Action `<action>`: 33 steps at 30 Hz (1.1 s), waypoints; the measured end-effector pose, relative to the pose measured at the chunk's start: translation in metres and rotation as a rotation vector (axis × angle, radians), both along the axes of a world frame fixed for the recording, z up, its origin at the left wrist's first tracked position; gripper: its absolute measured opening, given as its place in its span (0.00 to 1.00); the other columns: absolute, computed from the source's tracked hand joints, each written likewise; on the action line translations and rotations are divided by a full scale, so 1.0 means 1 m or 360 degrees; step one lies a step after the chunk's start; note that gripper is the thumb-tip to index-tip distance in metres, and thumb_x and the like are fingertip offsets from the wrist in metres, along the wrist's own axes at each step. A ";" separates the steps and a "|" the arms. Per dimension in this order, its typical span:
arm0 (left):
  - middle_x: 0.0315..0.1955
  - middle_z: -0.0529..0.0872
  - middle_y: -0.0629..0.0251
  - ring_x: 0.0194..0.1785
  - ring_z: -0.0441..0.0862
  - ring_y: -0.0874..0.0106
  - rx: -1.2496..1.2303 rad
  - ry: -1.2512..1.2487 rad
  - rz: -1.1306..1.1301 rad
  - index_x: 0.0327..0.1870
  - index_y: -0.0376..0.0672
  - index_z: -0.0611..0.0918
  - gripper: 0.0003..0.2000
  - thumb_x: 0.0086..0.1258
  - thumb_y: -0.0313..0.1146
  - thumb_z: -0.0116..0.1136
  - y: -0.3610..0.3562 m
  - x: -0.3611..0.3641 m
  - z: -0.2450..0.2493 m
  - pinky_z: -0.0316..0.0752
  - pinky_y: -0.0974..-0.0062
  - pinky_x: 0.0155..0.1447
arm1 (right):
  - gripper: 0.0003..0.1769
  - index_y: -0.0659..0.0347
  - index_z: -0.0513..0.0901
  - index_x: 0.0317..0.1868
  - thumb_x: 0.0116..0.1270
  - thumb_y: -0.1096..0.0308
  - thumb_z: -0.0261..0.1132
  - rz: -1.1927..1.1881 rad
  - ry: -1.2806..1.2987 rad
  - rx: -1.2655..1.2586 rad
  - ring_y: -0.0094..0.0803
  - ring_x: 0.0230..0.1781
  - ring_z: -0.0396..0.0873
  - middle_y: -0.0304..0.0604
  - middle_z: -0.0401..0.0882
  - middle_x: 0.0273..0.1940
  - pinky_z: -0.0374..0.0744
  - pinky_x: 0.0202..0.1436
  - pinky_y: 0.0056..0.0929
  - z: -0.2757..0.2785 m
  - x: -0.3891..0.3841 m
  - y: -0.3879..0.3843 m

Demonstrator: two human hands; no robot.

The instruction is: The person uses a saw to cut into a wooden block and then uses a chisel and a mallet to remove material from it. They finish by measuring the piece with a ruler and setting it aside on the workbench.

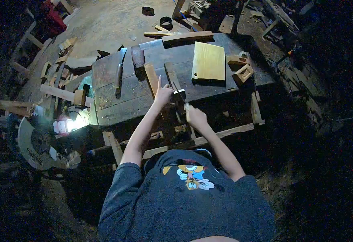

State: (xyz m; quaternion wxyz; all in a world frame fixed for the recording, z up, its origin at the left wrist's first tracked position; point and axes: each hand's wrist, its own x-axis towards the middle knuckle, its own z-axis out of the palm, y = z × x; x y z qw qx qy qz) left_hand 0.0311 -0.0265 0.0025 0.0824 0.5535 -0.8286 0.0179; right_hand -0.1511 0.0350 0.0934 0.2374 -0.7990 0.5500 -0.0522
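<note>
My left hand [163,95] is at the near edge of the dark workbench [116,107], its index finger stretched outward and its other fingers against a small dark block with a pale edge [179,92]. My right hand [196,118], just to the right and nearer my body, is closed round the pale handle of a thin tool [187,107]. The tool's dark, narrow blade points away from me and crosses beside the block; its exact kind is unclear. Beyond my hands lie a light wooden strip [151,76] and a darker strip [171,74].
On the bench are a long knife [119,72], a brown block [138,57], a yellowish board [208,61], a curved wood piece [187,37] and a wooden hand plane [243,74]. A circular saw [37,141] and bright lamp [71,125] stand at left.
</note>
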 end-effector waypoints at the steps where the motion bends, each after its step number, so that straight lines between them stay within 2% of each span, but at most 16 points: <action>1: 0.21 0.77 0.69 0.42 0.70 0.71 -0.0174 0.0018 -0.0039 0.24 0.47 0.78 0.20 0.34 0.53 0.56 0.000 0.001 -0.008 0.26 0.48 0.56 | 0.12 0.63 0.70 0.28 0.54 0.64 0.43 0.0020 -0.0101 -0.0011 0.48 0.24 0.72 0.56 0.72 0.23 0.70 0.29 0.42 -0.005 0.012 -0.013; 2: 0.21 0.77 0.69 0.42 0.70 0.71 -0.0171 0.0010 -0.0041 0.24 0.47 0.78 0.20 0.34 0.53 0.56 0.004 0.001 0.001 0.26 0.48 0.56 | 0.12 0.64 0.70 0.26 0.53 0.65 0.44 -0.0061 -0.0098 0.0007 0.48 0.25 0.72 0.55 0.72 0.23 0.70 0.30 0.42 -0.003 0.025 -0.023; 4: 0.21 0.77 0.68 0.40 0.71 0.69 0.0408 -0.0009 0.0352 0.24 0.46 0.78 0.21 0.33 0.54 0.56 0.006 0.000 0.028 0.30 0.49 0.56 | 0.11 0.64 0.70 0.26 0.53 0.65 0.44 -0.0065 -0.0023 -0.0001 0.47 0.25 0.72 0.55 0.73 0.23 0.70 0.30 0.42 -0.016 0.035 -0.030; 8: 0.20 0.77 0.66 0.39 0.71 0.68 0.0492 0.0053 0.0427 0.24 0.46 0.78 0.22 0.31 0.54 0.57 -0.005 0.006 0.012 0.34 0.48 0.56 | 0.11 0.62 0.69 0.30 0.53 0.65 0.44 -0.0053 -0.0001 -0.0020 0.48 0.22 0.72 0.55 0.72 0.21 0.71 0.24 0.41 -0.009 0.007 0.000; 10: 0.22 0.78 0.66 0.39 0.71 0.66 0.0776 0.0109 0.0420 0.25 0.46 0.78 0.22 0.30 0.54 0.58 -0.014 0.010 0.002 0.36 0.46 0.55 | 0.12 0.60 0.67 0.33 0.53 0.63 0.45 -0.0033 0.0088 -0.0018 0.48 0.20 0.72 0.55 0.72 0.19 0.71 0.25 0.43 -0.011 -0.023 0.027; 12: 0.22 0.78 0.66 0.39 0.72 0.67 0.0601 0.0176 0.0302 0.25 0.47 0.78 0.22 0.29 0.53 0.58 -0.017 0.013 -0.011 0.34 0.47 0.55 | 0.12 0.61 0.66 0.36 0.53 0.63 0.45 -0.0053 0.0143 0.0100 0.48 0.20 0.72 0.56 0.72 0.19 0.71 0.24 0.43 0.012 -0.046 0.053; 14: 0.22 0.77 0.67 0.36 0.73 0.69 0.0186 0.0081 0.0127 0.27 0.50 0.77 0.19 0.31 0.48 0.60 -0.004 0.004 0.021 0.30 0.51 0.58 | 0.12 0.61 0.65 0.36 0.53 0.63 0.45 -0.0083 0.0145 0.0171 0.47 0.21 0.72 0.56 0.72 0.20 0.71 0.25 0.43 0.020 -0.060 0.064; 15: 0.22 0.77 0.67 0.36 0.73 0.69 0.0194 0.0076 0.0125 0.27 0.50 0.77 0.19 0.31 0.48 0.60 -0.004 -0.003 0.020 0.30 0.51 0.58 | 0.12 0.61 0.65 0.36 0.53 0.63 0.46 -0.0103 0.0146 0.0242 0.47 0.22 0.73 0.56 0.72 0.20 0.71 0.26 0.43 0.024 -0.063 0.067; 17: 0.19 0.76 0.74 0.33 0.74 0.76 0.0190 -0.0223 0.0294 0.29 0.55 0.76 0.10 0.41 0.36 0.55 -0.004 -0.013 0.018 0.23 0.54 0.59 | 0.12 0.61 0.65 0.35 0.53 0.63 0.45 -0.0138 0.0172 0.0255 0.47 0.22 0.73 0.56 0.72 0.19 0.71 0.27 0.43 0.026 -0.061 0.065; 18: 0.17 0.76 0.73 0.33 0.74 0.76 0.0240 -0.0128 0.0304 0.25 0.53 0.75 0.06 0.45 0.30 0.49 -0.002 -0.016 0.027 0.32 0.57 0.60 | 0.12 0.62 0.66 0.34 0.53 0.63 0.45 -0.0158 0.0095 0.0216 0.49 0.22 0.72 0.56 0.71 0.19 0.69 0.26 0.44 0.023 -0.060 0.063; 19: 0.17 0.76 0.73 0.33 0.74 0.76 0.0244 -0.0129 0.0291 0.25 0.53 0.75 0.06 0.45 0.30 0.49 -0.001 -0.016 0.025 0.32 0.57 0.60 | 0.11 0.63 0.66 0.33 0.53 0.64 0.45 -0.0179 0.0020 0.0171 0.50 0.22 0.71 0.56 0.71 0.18 0.68 0.26 0.45 0.022 -0.059 0.061; 22: 0.18 0.74 0.68 0.31 0.72 0.73 -0.0254 -0.0304 0.0404 0.19 0.46 0.70 0.01 0.44 0.28 0.48 -0.001 -0.005 0.020 0.47 0.63 0.59 | 0.11 0.63 0.66 0.33 0.53 0.64 0.45 -0.0162 0.0044 0.0216 0.50 0.22 0.71 0.57 0.71 0.19 0.68 0.26 0.45 0.017 -0.054 0.057; 25: 0.20 0.74 0.68 0.34 0.71 0.73 -0.0441 -0.0132 0.0395 0.21 0.46 0.71 0.03 0.44 0.29 0.49 0.006 0.006 0.019 0.46 0.62 0.58 | 0.12 0.63 0.65 0.33 0.53 0.64 0.45 -0.0076 0.0054 0.0244 0.50 0.23 0.72 0.57 0.71 0.20 0.69 0.26 0.44 0.019 -0.046 0.057; 27: 0.23 0.73 0.64 0.42 0.67 0.67 -0.0142 0.0055 0.0432 0.27 0.44 0.74 0.16 0.34 0.40 0.58 0.015 0.002 0.045 0.43 0.55 0.58 | 0.12 0.63 0.65 0.33 0.53 0.64 0.45 -0.0110 0.0115 0.0268 0.50 0.22 0.71 0.57 0.71 0.20 0.69 0.26 0.44 0.013 -0.043 0.060; 29: 0.26 0.74 0.63 0.46 0.64 0.65 -0.0086 0.0037 0.0425 0.28 0.44 0.74 0.19 0.32 0.43 0.60 0.007 0.007 0.033 0.41 0.53 0.58 | 0.12 0.63 0.65 0.34 0.53 0.64 0.45 -0.0082 0.0092 0.0231 0.50 0.21 0.71 0.57 0.71 0.20 0.69 0.26 0.44 0.010 -0.044 0.060; 33: 0.27 0.75 0.63 0.46 0.65 0.66 0.0101 0.0011 0.0395 0.28 0.44 0.74 0.18 0.34 0.41 0.59 0.002 0.008 0.029 0.41 0.55 0.58 | 0.11 0.63 0.65 0.34 0.53 0.64 0.46 -0.0111 0.0062 0.0255 0.50 0.21 0.71 0.56 0.71 0.19 0.69 0.26 0.44 0.015 -0.044 0.059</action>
